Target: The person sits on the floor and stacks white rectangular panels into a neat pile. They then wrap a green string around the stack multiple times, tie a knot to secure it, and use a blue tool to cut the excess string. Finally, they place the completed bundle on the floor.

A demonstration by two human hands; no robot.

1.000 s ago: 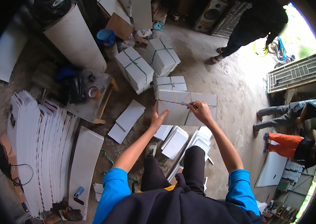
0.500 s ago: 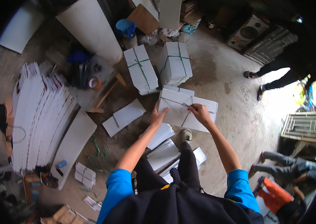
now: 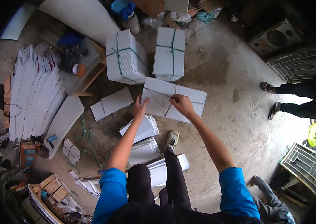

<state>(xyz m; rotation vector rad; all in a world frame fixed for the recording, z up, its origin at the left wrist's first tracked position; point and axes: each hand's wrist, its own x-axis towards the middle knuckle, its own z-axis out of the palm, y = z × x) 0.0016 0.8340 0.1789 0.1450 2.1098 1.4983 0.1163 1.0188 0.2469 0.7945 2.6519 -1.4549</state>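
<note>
Two hands of yours reach forward to one flat stack of white sheets lying on the grey concrete floor, just above the middle of the frame. The stack's long axis runs from upper left to lower right, its short ends pointing toward the left bundle above and toward the right side of the frame. A thin green cord crosses it lengthwise and another strand runs across it near the middle.

Your left hand lies flat with fingers spread on the stack's lower left corner, pressing it down. Your right hand is closed at the fingertips, pinching the cord where the strands meet near the stack's centre.

Just above the stack stand two tied bundles of white sheets: the left bundle and the right bundle, each bound with crossed green cord, their long sides running up the frame. To the left of your left hand a loose pair of white sheets lies apart on the floor. Below your hands, more loose white sheets are fanned beside your grey shoe.

At the left of the frame a long row of white sheets standing on edge leans in a fan. At the right edge, another person's sandalled feet stand well apart from your stack.
</note>
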